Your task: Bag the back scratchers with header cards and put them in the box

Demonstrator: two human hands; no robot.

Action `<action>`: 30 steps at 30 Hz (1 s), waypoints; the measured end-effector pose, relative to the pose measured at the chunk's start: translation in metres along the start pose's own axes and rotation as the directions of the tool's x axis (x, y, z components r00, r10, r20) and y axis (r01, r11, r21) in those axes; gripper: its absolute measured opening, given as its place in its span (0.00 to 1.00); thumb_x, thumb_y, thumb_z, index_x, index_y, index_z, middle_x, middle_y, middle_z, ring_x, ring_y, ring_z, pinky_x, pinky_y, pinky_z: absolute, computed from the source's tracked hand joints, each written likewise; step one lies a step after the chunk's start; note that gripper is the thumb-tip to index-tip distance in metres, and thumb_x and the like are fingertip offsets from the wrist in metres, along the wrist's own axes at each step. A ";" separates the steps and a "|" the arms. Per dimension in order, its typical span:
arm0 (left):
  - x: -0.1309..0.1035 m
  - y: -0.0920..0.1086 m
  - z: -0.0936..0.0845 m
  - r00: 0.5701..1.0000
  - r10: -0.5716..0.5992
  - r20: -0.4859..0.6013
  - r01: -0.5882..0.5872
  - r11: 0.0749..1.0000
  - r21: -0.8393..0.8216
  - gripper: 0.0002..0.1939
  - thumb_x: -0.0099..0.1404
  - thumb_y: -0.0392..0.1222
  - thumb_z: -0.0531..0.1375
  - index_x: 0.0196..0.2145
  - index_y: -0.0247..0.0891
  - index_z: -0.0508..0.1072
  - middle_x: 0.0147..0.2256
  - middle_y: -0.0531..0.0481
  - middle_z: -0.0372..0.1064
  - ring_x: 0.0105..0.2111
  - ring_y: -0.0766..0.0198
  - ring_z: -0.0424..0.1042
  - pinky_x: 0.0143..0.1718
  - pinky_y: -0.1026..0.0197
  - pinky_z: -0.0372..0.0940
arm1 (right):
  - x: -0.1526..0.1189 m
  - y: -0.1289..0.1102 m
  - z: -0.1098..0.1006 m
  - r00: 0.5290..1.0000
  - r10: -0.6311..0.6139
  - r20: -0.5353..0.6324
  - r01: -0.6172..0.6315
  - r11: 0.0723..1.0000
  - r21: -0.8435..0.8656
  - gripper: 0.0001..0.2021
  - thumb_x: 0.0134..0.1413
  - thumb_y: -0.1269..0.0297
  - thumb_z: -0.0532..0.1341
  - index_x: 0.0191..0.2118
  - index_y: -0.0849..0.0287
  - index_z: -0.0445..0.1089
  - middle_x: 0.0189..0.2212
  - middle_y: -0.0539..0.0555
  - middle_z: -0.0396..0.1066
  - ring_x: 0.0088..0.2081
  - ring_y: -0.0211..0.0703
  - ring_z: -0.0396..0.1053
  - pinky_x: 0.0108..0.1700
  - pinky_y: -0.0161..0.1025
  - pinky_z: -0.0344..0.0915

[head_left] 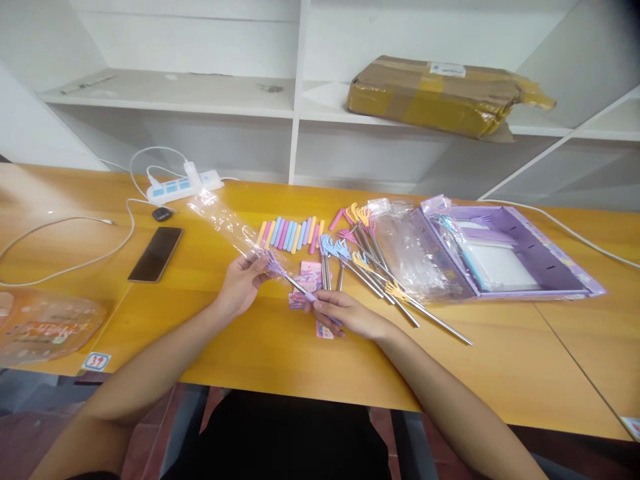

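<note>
My right hand (345, 311) is wrapped round the purple grip of a back scratcher (296, 284) with a metal rod. At the other end, its purple claw head is by the mouth of a long clear plastic sleeve (225, 223). The fingers of my left hand (243, 283) pinch the sleeve there, close to the claw. Past my hands lies a row of pastel grips (290, 235) in pink, blue, yellow and purple. Several back scratchers without grips (373, 267) lie to the right, with blue, yellow and pink claws. Pink printed cards (311, 270) are partly behind my right hand.
A purple box (535, 257) holding a bagged blue scratcher stands at right, beside loose clear bags (407, 250). At left are a phone (155, 254), a power strip (183, 188), cables and an orange-printed plastic bag (50, 327). A taped carton (435, 97) sits on the shelf.
</note>
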State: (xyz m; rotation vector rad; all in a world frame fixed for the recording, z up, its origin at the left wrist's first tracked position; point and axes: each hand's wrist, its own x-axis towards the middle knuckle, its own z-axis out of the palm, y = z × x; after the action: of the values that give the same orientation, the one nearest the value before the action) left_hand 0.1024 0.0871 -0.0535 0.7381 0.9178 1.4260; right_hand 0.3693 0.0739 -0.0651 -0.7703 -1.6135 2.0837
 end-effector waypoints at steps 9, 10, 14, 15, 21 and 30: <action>-0.008 -0.005 0.003 0.995 -0.054 0.078 0.050 0.998 0.049 0.21 0.53 0.50 0.81 0.36 0.35 0.82 0.33 0.48 0.81 0.32 0.64 0.79 0.38 0.60 0.77 | 0.000 -0.008 0.005 0.999 -0.039 -0.018 0.039 0.999 0.006 0.25 0.71 0.40 0.61 0.45 0.62 0.72 0.19 0.39 0.49 0.21 0.31 0.43 0.24 0.35 0.42; -0.010 -0.008 0.003 0.993 -0.064 0.099 0.057 0.996 0.067 0.20 0.53 0.51 0.81 0.36 0.35 0.83 0.34 0.47 0.81 0.32 0.63 0.79 0.38 0.59 0.77 | 0.000 -0.007 0.005 0.999 -0.035 -0.019 0.035 0.999 0.008 0.25 0.71 0.40 0.61 0.45 0.62 0.72 0.19 0.39 0.49 0.21 0.32 0.44 0.24 0.35 0.42; -0.015 -0.019 0.003 0.973 -0.118 0.196 0.088 0.984 0.152 0.20 0.56 0.52 0.79 0.36 0.33 0.83 0.34 0.44 0.82 0.32 0.59 0.80 0.40 0.56 0.77 | 0.001 -0.005 0.007 1.000 -0.027 -0.009 0.027 1.000 0.013 0.25 0.71 0.40 0.61 0.47 0.62 0.73 0.20 0.39 0.49 0.21 0.32 0.44 0.24 0.35 0.43; -0.015 -0.020 0.003 0.972 -0.125 0.198 0.094 0.983 0.159 0.20 0.56 0.52 0.79 0.36 0.33 0.84 0.34 0.43 0.82 0.33 0.59 0.80 0.40 0.56 0.77 | 0.001 -0.005 0.007 1.000 -0.027 -0.010 0.027 1.000 0.011 0.25 0.71 0.40 0.61 0.49 0.62 0.73 0.20 0.39 0.50 0.21 0.32 0.45 0.25 0.35 0.44; -0.002 -0.007 0.002 0.999 0.000 -0.053 0.003 0.999 0.052 0.22 0.50 0.51 0.82 0.34 0.34 0.82 0.32 0.49 0.80 0.30 0.65 0.77 0.34 0.62 0.74 | 0.002 -0.003 0.000 0.988 -0.072 -0.139 0.069 0.997 -0.029 0.23 0.68 0.45 0.66 0.57 0.57 0.70 0.30 0.45 0.64 0.27 0.34 0.58 0.29 0.34 0.56; 0.004 0.001 -0.002 0.999 -0.016 -0.032 0.016 1.000 -0.002 0.21 0.52 0.50 0.82 0.35 0.33 0.82 0.33 0.49 0.79 0.31 0.66 0.77 0.34 0.64 0.75 | 0.000 -0.008 -0.010 0.978 -0.124 -0.169 0.103 0.987 -0.127 0.19 0.68 0.48 0.67 0.53 0.59 0.75 0.37 0.53 0.78 0.30 0.37 0.66 0.32 0.36 0.63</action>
State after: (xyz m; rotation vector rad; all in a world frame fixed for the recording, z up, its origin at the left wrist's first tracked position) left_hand 0.0995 0.0908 -0.0543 0.7068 0.9453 1.4286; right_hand 0.3759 0.0833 -0.0596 -0.8551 -1.6525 1.8009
